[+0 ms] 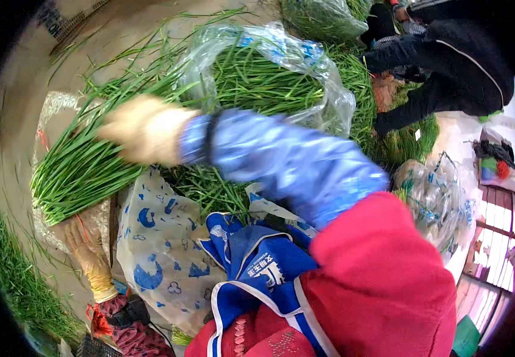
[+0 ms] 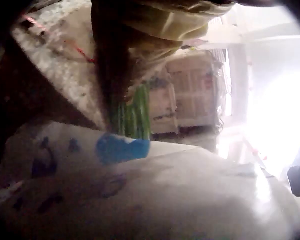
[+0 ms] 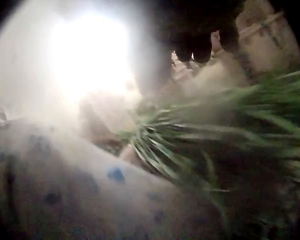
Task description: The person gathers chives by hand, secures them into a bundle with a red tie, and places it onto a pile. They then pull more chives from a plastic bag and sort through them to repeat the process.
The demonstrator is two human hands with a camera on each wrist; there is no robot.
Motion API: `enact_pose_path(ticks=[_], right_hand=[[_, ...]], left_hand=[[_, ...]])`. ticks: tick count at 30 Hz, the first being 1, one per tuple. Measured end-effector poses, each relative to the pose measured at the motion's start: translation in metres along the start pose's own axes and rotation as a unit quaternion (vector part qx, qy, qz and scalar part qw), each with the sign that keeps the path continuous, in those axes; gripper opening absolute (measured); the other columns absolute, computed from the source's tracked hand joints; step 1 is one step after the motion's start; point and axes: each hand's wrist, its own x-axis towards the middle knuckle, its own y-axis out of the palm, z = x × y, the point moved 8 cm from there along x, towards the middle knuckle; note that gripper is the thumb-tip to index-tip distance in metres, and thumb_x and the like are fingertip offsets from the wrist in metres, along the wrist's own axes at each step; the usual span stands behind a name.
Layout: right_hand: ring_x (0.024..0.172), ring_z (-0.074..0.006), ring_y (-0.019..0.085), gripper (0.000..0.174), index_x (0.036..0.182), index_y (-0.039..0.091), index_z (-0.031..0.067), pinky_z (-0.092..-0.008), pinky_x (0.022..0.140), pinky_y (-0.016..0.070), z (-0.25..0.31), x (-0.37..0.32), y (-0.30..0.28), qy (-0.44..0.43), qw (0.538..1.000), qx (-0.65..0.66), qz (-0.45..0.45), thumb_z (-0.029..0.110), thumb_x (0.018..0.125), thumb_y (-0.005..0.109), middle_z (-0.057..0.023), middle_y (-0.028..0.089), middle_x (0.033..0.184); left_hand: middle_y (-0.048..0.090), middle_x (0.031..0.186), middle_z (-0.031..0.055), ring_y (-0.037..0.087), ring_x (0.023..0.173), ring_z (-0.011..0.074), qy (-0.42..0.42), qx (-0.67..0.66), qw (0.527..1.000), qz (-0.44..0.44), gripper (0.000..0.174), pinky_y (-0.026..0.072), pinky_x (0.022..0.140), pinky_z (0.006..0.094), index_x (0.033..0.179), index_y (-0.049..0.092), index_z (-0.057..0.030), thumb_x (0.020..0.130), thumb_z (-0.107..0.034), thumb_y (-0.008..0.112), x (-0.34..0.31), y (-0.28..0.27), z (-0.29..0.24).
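Observation:
A thick bunch of long green chives [image 1: 85,172] lies across a pale speckled mat [image 1: 55,110] in the head view. My right hand [image 1: 147,130], gloved and blurred by motion, is over the upper part of the bunch. The right wrist view has its dark fingers [image 3: 202,47] extended above the leaves. At the cut ends of the bunch is my left hand [image 1: 86,253], in a tan glove, fingers stretched toward the stems. A thin red string [image 1: 82,229] runs by those fingers. In the left wrist view the stems [image 2: 135,115] show below the glove.
A clear plastic bag [image 1: 341,95] full of chives stands beyond my right forearm. White plastic with blue prints [image 1: 144,262] covers my lap. More chives [image 1: 19,279] lie on the floor at left. Another person in dark clothes [image 1: 459,65] bends at upper right near stuffed bags [image 1: 430,196].

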Motion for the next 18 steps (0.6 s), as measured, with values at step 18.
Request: enact_pose_path(ticks=[18], right_hand=[[0.108,-0.0345,0.061,0.035,0.106,0.068,0.0097,-0.037,0.092,0.0493,-0.439,-0.485,-0.138,0.644,0.717,0.107,-0.244,0.017,0.072,0.07,-0.0224,0.063,0.117]], left_hand=[[0.054,0.126,0.025,0.051,0.118,0.0405,0.43,0.039,0.764,0.479,0.056,0.0431,0.1,0.0447,0.129,0.05,-0.0005,0.084,-0.027,0.068,0.16,0.321,-0.578]])
